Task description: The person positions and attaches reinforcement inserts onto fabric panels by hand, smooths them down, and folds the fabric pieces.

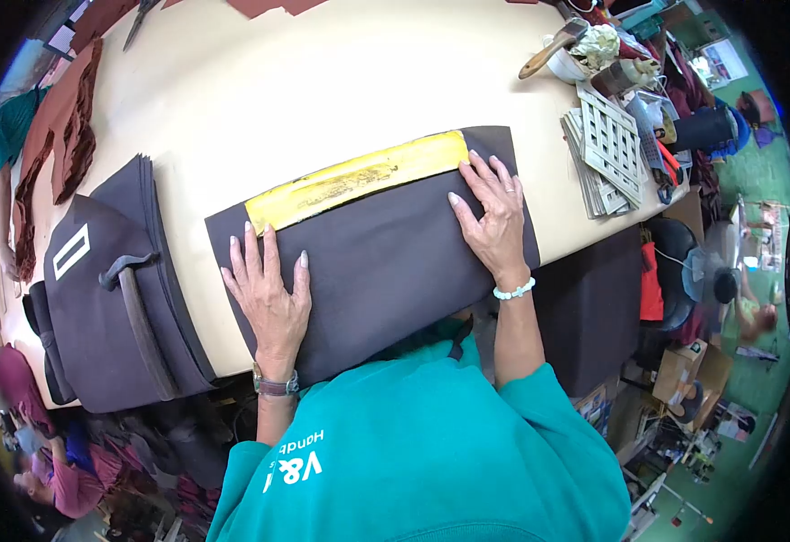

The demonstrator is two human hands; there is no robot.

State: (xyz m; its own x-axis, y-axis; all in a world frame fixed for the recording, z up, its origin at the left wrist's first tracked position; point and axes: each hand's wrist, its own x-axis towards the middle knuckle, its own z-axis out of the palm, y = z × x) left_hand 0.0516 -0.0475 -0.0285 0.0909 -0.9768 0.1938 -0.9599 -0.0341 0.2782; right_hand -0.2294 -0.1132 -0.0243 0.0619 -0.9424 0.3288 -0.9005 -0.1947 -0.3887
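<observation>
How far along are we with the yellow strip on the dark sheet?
Done, it seems: the yellow strip lies along the far side of the dark sheet. In hand: the left hand and right hand are at its two ends, fingers spread. Left: hard to say; the strip is uncovered, and the hammer lies untouched on the dark stack.

My left grip [270, 303] and right grip [497, 226] lie open and palm-down, fingers [270, 256] slightly spread, thumbs [302, 278] angled inward.

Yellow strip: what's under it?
The long, flat yellow strip lies on a dark, flat sheet, visible at both ends and along the near edge. Directly beneath, the surface is covered.
</observation>
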